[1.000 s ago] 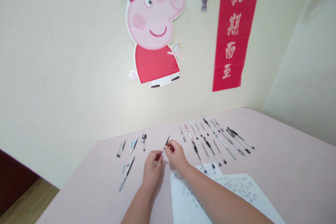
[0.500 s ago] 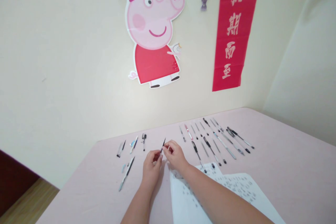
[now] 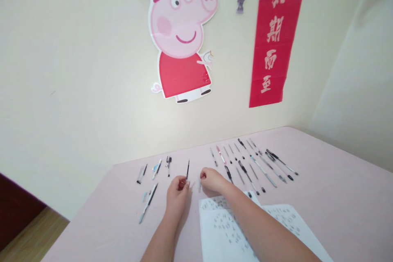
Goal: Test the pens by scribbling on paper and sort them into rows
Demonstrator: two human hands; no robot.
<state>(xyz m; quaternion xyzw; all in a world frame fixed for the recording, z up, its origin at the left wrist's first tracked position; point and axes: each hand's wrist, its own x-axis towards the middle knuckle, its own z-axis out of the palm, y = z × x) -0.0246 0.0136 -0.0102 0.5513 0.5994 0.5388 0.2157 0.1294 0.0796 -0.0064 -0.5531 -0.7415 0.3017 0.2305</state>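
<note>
A slim dark pen [image 3: 188, 169] points upward from my left hand [image 3: 177, 192], pinched between thumb and fingertips. To its right my right hand [image 3: 212, 180] is closed, its fingers curled just above the tabletop. A small translucent piece [image 3: 199, 185] shows at those fingertips; it may be a pen cap or part of a barrel, too faint to name. The two hands are apart. Left of my left hand lie a grey-and-black pen [image 3: 148, 204], a small light-blue piece [image 3: 144, 196] and a few pens with parts beside them, among them a blue-and-white pen [image 3: 157, 168].
Several pens and refills lie in rows at the right, including a pink-and-white pen [image 3: 221, 154] and a black-gripped pen [image 3: 245, 172]. Handwritten paper sheets [image 3: 221, 233] lie under my right forearm. The pink tabletop [image 3: 107, 221] meets the wall behind.
My right hand has moved away from the pen in my left hand, rightward and slightly down. The pen now stands more upright. A translucent piece has come into view at the right fingertips.
</note>
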